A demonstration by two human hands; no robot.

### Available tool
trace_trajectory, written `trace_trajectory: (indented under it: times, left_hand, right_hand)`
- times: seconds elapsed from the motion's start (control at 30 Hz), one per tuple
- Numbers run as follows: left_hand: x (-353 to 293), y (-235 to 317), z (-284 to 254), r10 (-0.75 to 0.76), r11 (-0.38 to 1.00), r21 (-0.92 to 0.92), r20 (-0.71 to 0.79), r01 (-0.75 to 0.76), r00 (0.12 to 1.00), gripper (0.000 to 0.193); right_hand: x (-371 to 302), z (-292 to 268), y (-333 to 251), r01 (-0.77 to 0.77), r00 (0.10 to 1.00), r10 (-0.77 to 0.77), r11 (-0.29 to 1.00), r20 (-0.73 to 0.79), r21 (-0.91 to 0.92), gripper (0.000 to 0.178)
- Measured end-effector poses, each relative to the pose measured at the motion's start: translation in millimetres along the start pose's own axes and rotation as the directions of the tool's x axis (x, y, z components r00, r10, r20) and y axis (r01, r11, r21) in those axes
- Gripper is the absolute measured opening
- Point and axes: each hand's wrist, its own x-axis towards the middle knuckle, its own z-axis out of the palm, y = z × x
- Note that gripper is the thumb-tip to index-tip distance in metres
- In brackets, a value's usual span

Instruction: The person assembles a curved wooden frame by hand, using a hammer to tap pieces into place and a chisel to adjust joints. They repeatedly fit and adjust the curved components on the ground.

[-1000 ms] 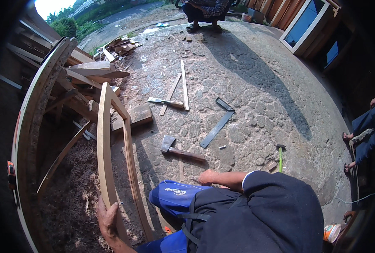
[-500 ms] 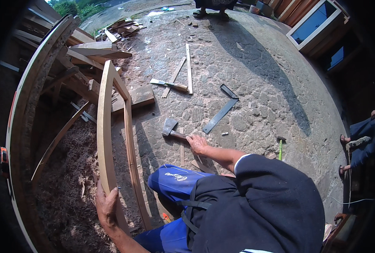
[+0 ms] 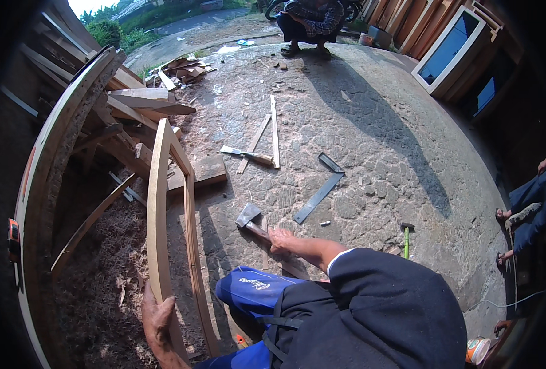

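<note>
The wooden frame (image 3: 157,215) stands at left, the axe (image 3: 249,216) right of it. On the ground (image 3: 371,184) beyond, the chisel (image 3: 248,154) lies across a wooden strip (image 3: 260,131); right of these lie the try square (image 3: 320,197) and, farther right, the hammer (image 3: 407,241).

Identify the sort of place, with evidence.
Probably an outdoor woodworking area: a wooden frame held by the left hand, a hatchet at the right hand, and a pile of wood scraps on the rough ground.
</note>
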Motion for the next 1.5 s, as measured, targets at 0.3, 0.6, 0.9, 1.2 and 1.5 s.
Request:
trace_trajectory:
  times: [0.3,0.6,0.9,1.2,1.5]
  left_hand:
    - [-13.3,-1.8,4.2,-0.020,0.999,0.032,0.009,0.020,1.000,0.052]
    - [-7.5,-17.8,1.7,0.072,0.988,0.135,0.015,-0.074,0.997,0.055]
    - [-12.7,-4.9,-2.2,-0.028,0.991,0.134,0.013,0.026,1.000,0.050]
    - [-13.6,-0.8,-0.2,-0.087,0.990,0.111,0.011,0.085,0.996,0.047]
    - [-11.4,-0.1,-2.0,-0.092,0.980,0.176,-0.004,0.092,0.996,0.049]
  right_hand:
    - [5.0,-5.7,-22.4,-0.188,0.958,-0.030,0.684,0.285,0.705,0.019]
    - [-37.8,-47.8,-89.8,-0.248,0.954,-0.148,0.091,0.259,0.964,0.037]
    - [-23.9,-112.5,-163.6,-0.125,0.959,-0.276,-0.235,0.057,0.964,0.036]
    - [-8.5,-141.2,-202.0,-0.101,0.954,-0.299,-0.267,0.017,0.958,0.026]
    - [17.0,-146.9,-223.6,-0.250,0.961,-0.230,-0.486,0.154,0.837,0.016]
